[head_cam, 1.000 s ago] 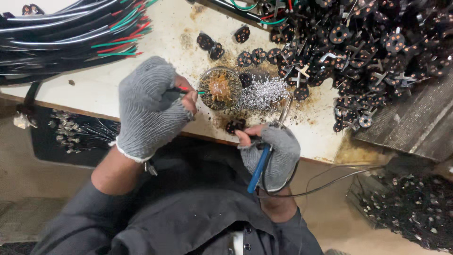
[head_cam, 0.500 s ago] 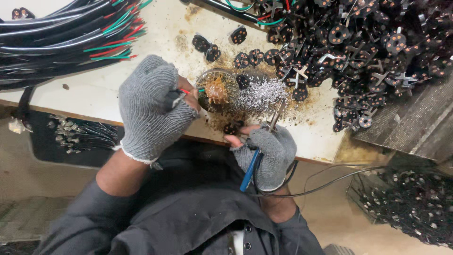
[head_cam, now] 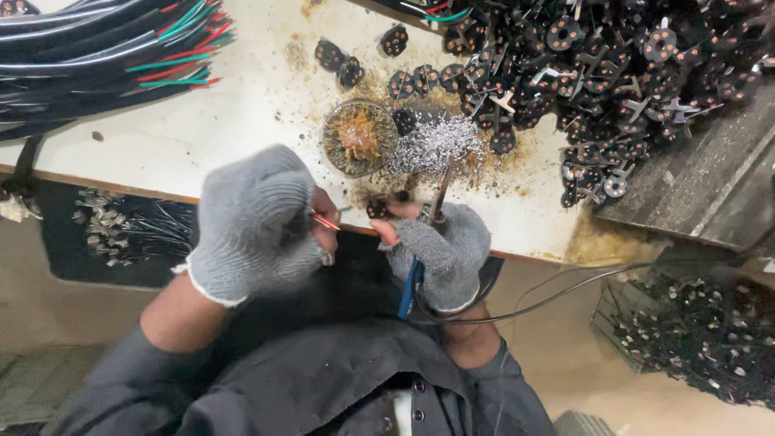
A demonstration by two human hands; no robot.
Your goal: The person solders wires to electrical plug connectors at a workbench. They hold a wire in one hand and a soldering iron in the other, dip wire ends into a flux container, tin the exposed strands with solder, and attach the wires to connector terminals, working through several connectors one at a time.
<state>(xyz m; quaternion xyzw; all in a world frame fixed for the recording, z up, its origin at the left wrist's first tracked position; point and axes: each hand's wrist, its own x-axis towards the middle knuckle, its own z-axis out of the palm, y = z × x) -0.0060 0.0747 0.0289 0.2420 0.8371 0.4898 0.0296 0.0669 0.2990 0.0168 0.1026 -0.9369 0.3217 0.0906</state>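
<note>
Both hands are in grey knit fingerless gloves, working right at the near edge of a stained white bench [head_cam: 202, 137]. The left hand [head_cam: 258, 222] is curled into a loose fist with the fingertips pinched on a thin red wire [head_cam: 325, 221] that pokes out toward the other hand. The right hand [head_cam: 440, 246] is wrapped around a soldering iron [head_cam: 440, 190] with a blue handle, the metal shaft pointing up and away toward the bench, and the same hand's thumb and forefinger are also pinching a small black disc [head_cam: 378, 208] right at the bench edge, just beside the iron's shaft. The wire end and the disc are close but I can't tell if they actually touch. Just past the hands there's a round tin [head_cam: 359, 137] of brownish gunk, and next to it on the right a heap of shiny solder bits [head_cam: 436, 144], with the iron's tip sitting at the near edge of that heap. Further back and to the right is a huge pile of black discs [head_cam: 613, 73] with metal prongs, a few strays lying loose near the tin. At the far left a bundle of black cables [head_cam: 89, 56] with red and green cores sticking out. Below the bench on the right there's a crate [head_cam: 694, 339] with more black parts, and a thin black cord [head_cam: 557, 295] loops from the iron across in front of it.
</note>
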